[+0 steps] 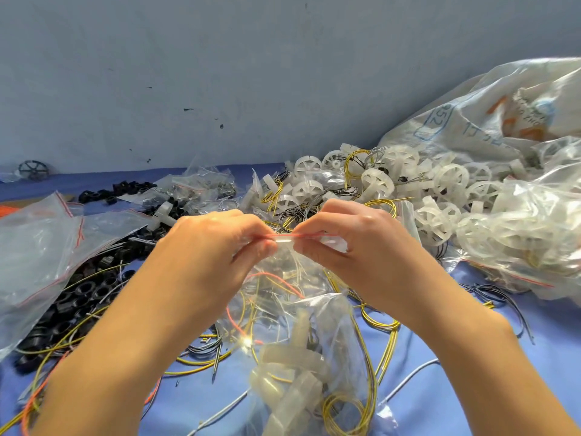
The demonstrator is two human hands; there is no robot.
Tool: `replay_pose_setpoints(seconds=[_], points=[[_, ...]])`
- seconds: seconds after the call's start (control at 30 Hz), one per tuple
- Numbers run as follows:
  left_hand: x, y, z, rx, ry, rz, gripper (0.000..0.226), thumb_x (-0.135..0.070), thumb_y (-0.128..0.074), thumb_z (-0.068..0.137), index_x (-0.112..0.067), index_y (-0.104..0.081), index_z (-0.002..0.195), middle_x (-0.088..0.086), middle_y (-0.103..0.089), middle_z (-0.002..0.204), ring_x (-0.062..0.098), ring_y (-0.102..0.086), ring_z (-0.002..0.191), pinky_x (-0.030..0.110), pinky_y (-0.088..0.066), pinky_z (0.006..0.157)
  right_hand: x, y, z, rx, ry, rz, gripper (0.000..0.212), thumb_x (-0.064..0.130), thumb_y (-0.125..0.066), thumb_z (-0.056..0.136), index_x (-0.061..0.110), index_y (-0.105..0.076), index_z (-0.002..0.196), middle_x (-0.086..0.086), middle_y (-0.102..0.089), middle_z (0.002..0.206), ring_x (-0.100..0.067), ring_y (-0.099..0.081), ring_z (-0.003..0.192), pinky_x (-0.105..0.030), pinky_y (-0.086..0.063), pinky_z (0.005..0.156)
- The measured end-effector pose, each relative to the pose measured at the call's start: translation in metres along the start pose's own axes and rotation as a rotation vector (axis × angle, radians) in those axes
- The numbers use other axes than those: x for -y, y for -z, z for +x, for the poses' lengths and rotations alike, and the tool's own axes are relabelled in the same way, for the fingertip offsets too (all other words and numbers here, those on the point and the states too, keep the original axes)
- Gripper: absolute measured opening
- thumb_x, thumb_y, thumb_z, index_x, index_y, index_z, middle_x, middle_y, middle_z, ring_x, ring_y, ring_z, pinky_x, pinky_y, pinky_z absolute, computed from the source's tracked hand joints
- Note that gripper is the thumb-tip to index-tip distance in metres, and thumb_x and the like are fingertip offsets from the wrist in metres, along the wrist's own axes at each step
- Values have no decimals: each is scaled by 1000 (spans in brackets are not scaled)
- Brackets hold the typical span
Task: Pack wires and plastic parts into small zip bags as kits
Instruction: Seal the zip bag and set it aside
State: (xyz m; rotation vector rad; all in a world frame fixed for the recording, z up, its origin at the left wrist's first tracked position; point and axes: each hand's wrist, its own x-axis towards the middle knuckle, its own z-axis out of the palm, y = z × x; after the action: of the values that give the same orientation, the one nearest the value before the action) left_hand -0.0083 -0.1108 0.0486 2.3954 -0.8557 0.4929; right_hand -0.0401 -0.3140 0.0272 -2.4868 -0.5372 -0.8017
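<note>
Your zip bag [284, 241]: clear, red stripe along the seal.
Wheels [446, 180]: milky white.
Rings [85, 291]: black.
Wires [382, 325]: yellow, some black.
Your table cloth [471, 372]: blue.

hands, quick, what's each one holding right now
Left hand: closed, pinching the red-lined top edge of the zip bag.
Right hand: closed, pinching the same top edge of the zip bag.
</note>
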Motion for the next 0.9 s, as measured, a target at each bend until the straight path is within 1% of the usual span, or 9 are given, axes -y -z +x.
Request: replay_pose_setpoints(seconds=[0.1,0.17,0.3,0.43,0.53,0.6,0.7,0.8,0.9], points=[[4,5,-2,-11,34,-38,11,-35,-64,85,-31,-72,91,-15,-70,85,8,-66,85,39,-52,79,-8,4,-2,24,-59,2,15,32,-65,93,25,-75,101,12,-61,87,-16,-58,81,-41,-49,75],[2,6,-3,-2,29,-35,13,-37,-63,85,-30,-72,92,-15,-71,87,10,-68,87,40,-52,82,-9,4,-3,13,-56,-11,15,31,-64,93,25,-75,101,8,-63,88,-18,-59,82,-42,-50,75],[-7,2,-1,71,8,-31,35,-55,-50,84,-32,-72,97,-16,-72,90,10,-67,91,40,-50,85,-3,0,-2,-18,2,-17,11,27,-66,93,23,-76,98,7,-63,86,-19,-60,80,-41,-50,71],[-5,-4,2,57,-5,-25,20,-39,-58,90,-26,-73,96,-11,-70,88,15,-67,88,42,-50,84,-3,-1,-1,-30,9,33,12,21,-69,91,23,-75,101,6,-61,87,-16,-61,81,-39,-50,74],[-5,-3,0,36,16,-37,19,-41,-57,88,-29,-70,94,-12,-69,89,15,-67,88,44,-51,84,-7,1,-1,12,-54,160,18,22,-71,89,28,-73,106,10,-63,94,-13,-62,86,-28,-48,79],[-4,-2,-1,31,28,-32,19,-43,-55,86,-31,-69,93,-13,-69,89,15,-67,89,43,-52,82,-11,2,-3,30,-109,245,17,26,-72,87,30,-74,104,14,-64,93,-10,-59,84,-20,-44,76],[-3,-2,-1,40,41,-27,19,-42,-55,83,-30,-67,92,-13,-67,88,15,-65,87,42,-51,81,-16,2,-4,12,-149,288,11,28,-72,85,30,-76,95,14,-60,82,-10,-53,74,-17,-40,69],[-4,-3,-1,42,50,-23,18,-43,-57,83,-30,-65,92,-16,-65,88,10,-63,87,40,-50,81,-15,1,-4,-17,-141,265,9,28,-72,85,30,-77,93,12,-59,80,-11,-51,71,-18,-39,67],[-8,-4,0,48,41,-54,25,-52,-54,82,-34,-67,92,-18,-63,89,4,-62,86,39,-49,82,-13,0,-2,-30,-117,247,10,26,-73,85,33,-77,91,13,-58,79,-13,-52,70,-20,-40,67]])
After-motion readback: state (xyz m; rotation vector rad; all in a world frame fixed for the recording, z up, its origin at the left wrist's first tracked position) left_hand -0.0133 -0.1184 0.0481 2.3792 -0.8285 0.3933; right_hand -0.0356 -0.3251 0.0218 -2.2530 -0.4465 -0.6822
